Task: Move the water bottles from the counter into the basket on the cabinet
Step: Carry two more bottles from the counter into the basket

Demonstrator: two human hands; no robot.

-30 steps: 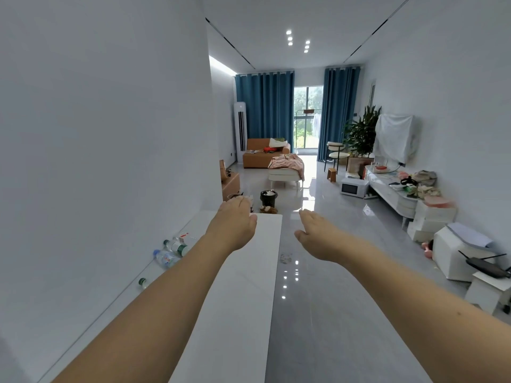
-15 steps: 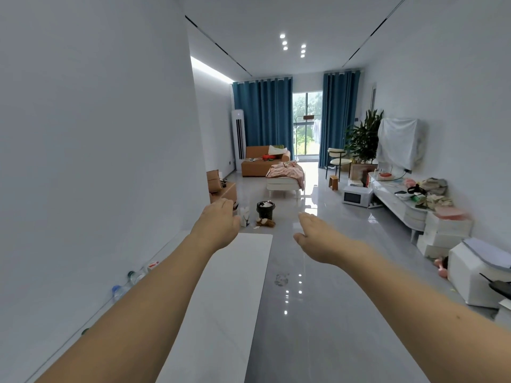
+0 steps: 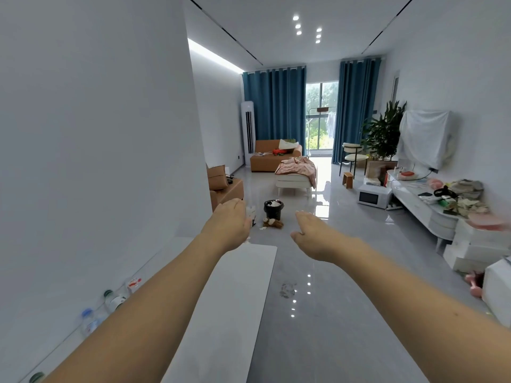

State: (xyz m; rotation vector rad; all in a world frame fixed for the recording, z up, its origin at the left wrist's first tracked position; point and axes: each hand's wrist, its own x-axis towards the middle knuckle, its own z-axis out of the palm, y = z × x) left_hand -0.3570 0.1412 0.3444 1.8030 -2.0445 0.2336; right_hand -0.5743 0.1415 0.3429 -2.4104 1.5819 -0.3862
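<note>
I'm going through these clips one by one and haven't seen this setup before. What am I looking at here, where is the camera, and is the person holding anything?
There is no machine here: the one picture comes from a wide-angle camera worn on a person's head, looking forward and down, so the two bare arms reaching out are the wearer's own. The left hand and the right hand are both open and hold nothing. Along the wall at lower left runs a white counter. On it stand several water bottles, partly hidden by the left arm: one with a blue cap, one with a green cap, and one with a red label. Beyond is a long living room with blue curtains. I cannot make out a basket in this picture.
</note>
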